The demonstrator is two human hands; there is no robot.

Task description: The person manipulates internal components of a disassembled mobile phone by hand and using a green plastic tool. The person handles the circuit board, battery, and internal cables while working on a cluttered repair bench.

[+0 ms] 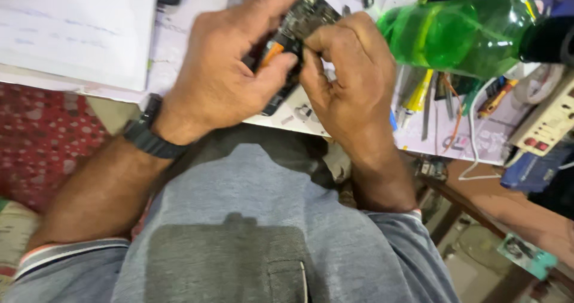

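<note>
Counter (179,46): a pale work surface across the top of the view, carrying everything below; the opened phone is held just above its near edge.
Paper sheets (72,28): a white stack lying flat, well to the left of the opened phone.
Green bottle (454,34): clear green plastic, lying on its side just to the right of the opened phone, its dark cap end pointing right.
Left hand (224,78): fingers curled and clamped on the opened phone from its left side, thumb pressed against the orange part; a black wristwatch (149,135) sits on the wrist below it.
Right hand (350,81): closed against the opened phone from its right side, fingertips bent in onto its edge, touching the left hand's thumb.
Power strip (547,123): white, with red switches, far right of the opened phone, beyond the bottle.
Opened phone (302,22): dark, tilted, its circuit board showing at the upper end, held between both hands.
Hand tools (430,99): yellow-handled and metal pieces lying on the counter, right of the opened phone and under the bottle.
</note>
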